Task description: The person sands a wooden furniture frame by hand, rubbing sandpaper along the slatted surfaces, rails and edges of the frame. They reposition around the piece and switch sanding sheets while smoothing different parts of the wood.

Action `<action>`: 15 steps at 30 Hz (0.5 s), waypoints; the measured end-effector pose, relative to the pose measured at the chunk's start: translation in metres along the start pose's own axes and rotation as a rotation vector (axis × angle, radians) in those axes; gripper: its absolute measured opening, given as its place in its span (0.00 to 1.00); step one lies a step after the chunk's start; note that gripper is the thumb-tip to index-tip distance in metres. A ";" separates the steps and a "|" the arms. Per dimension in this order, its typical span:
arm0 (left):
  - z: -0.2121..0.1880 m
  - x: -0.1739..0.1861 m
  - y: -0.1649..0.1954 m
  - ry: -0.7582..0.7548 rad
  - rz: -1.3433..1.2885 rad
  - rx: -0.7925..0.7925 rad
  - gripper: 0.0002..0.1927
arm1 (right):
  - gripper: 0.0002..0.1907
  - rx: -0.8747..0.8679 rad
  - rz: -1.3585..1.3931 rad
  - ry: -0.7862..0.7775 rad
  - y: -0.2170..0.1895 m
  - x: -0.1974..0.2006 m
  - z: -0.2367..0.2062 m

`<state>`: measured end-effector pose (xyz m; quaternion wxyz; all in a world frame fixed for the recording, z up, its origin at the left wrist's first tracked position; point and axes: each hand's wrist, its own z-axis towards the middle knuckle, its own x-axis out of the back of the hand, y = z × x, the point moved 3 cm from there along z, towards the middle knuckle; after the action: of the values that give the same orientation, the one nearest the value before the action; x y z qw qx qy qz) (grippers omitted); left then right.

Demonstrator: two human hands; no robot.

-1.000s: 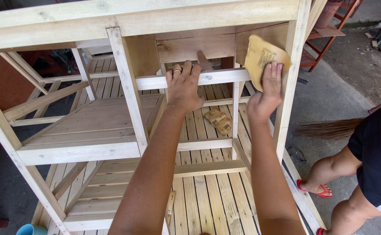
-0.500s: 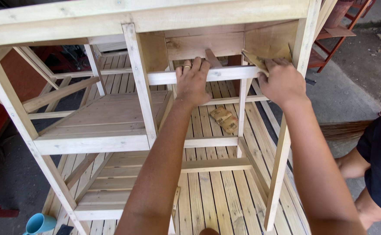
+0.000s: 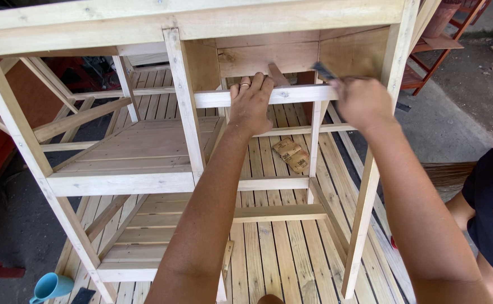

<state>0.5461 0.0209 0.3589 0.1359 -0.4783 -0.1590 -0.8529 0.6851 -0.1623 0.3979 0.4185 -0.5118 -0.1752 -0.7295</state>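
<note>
Since half-second ago, right hand point(image 3: 363, 102) slid left along crossrail point(image 3: 291, 94), upper centre of frame, fingers curled tight on sandpaper sheet point(image 3: 325, 71), seen edge-on, probably folded. Left hand point(image 3: 250, 103) wraps same rail, ring showing. Upright post point(image 3: 184, 101) crowds left. Spare sandpaper point(image 3: 291, 154) below on slats; blue cup point(image 3: 52, 286) lower left; another person point(image 3: 491, 214) at right edge.

My right hand point(image 3: 362, 101) was smeared with motion blur, and I saw only a dark edge of the sandpaper point(image 3: 325, 71) it gripped. The wooden frame point(image 3: 184, 101) ran off the top and left edges. The blue cup point(image 3: 52, 286) and the seated person point(image 3: 491, 208) were cropped.
</note>
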 end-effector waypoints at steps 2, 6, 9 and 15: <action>0.001 -0.003 0.001 -0.014 0.017 0.015 0.49 | 0.30 -0.117 -0.029 -0.032 -0.006 0.000 -0.001; 0.005 -0.008 -0.001 -0.050 0.077 0.041 0.52 | 0.28 -0.160 0.068 -0.111 -0.044 -0.026 0.001; 0.005 -0.007 -0.004 -0.045 0.053 0.008 0.52 | 0.19 0.343 0.182 0.406 -0.066 -0.033 -0.004; 0.002 -0.004 0.001 -0.025 -0.003 0.022 0.48 | 0.24 0.185 0.211 0.562 0.006 -0.057 -0.020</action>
<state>0.5495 0.0210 0.3567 0.1378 -0.4870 -0.1711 -0.8453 0.6849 -0.1553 0.3377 0.5688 -0.2651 -0.0641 -0.7759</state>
